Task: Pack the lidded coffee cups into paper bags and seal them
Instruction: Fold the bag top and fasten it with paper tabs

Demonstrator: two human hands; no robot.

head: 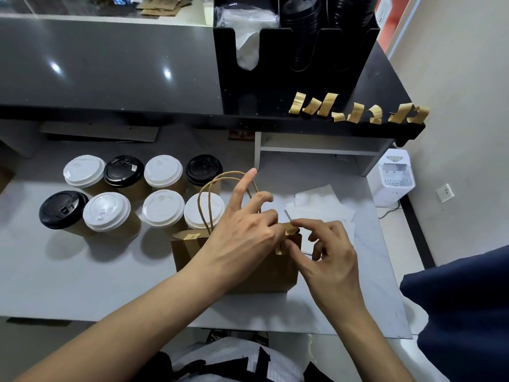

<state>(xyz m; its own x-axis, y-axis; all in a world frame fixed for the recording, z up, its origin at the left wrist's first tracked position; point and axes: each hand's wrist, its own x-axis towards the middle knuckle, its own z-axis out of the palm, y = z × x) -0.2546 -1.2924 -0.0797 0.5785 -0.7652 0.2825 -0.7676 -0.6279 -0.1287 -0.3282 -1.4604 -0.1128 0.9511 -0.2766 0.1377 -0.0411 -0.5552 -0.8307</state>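
both forearms entered from the bottom of the frame and met at centre over the paper bag (237, 268), which stood upright on the white counter (82, 271).

left hand (242, 230): index finger straight and raised beside the twisted handles (209, 194), remaining fingers curled down onto the bag's folded mouth, holding it closed. right hand (327, 257): thumb and index finger pinching a tape strip (289, 230) at the bag's right top corner; other fingers loosely bent.

eight lidded cups (162, 208) stood in two rows at centre left, unpacked, well clear of the bag. spare tape strips (355, 111) hung from the dark shelf edge, upper right.

judgement: bag was light, thin kraft paper, creases easily; best gripped at the folded rim or handles, not the walls. tape was flimsy, sticky, prone to curling; hold by its ends. cups were likely light, crushable at the walls; grip mid-body, kept upright.
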